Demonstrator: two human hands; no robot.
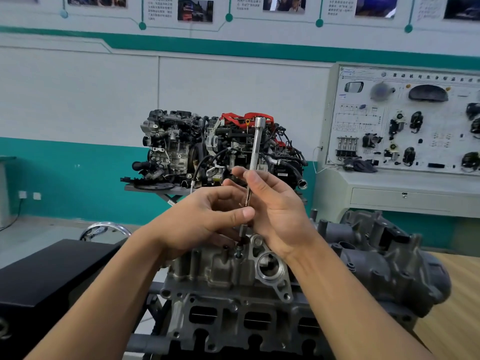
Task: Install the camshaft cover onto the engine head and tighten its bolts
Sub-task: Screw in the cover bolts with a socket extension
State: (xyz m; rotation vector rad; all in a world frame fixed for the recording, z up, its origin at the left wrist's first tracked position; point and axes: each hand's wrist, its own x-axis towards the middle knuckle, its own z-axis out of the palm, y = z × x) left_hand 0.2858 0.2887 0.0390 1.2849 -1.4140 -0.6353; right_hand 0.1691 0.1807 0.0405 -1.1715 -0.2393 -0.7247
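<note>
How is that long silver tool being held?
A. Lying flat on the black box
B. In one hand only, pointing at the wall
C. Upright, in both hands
C: the silver tool stands nearly upright, with the right hand and left hand both gripping its shaft.

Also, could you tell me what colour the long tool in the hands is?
The tool is shiny silver metal, best seen in the head view.
</note>
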